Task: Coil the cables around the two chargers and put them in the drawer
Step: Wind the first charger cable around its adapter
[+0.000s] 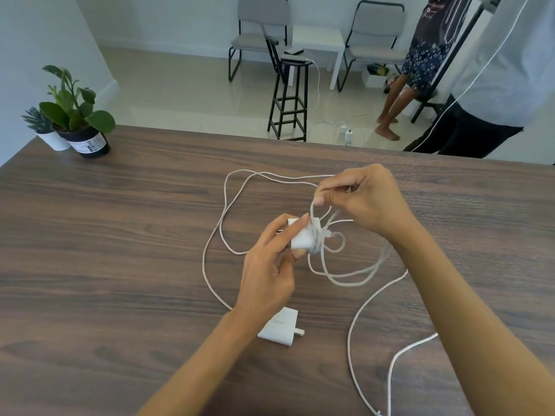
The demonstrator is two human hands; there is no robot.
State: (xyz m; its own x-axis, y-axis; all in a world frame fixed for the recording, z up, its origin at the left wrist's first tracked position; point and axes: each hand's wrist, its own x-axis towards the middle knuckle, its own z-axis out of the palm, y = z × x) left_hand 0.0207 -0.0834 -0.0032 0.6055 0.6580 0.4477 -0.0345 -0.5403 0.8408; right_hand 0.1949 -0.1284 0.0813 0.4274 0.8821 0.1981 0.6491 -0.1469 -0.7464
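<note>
The left hand [267, 265] grips a white charger [301, 237] between thumb and fingers just above the table [120, 235], a few turns of white cable [345, 274] already wound round its right end. The right hand [360, 196] pinches that cable just above and right of the charger, loose loops spilling below and out to the left. A second charger [280, 327] lies flat on the table beside the left wrist, and two potted plants [72, 115] stand at the far left corner.
</note>
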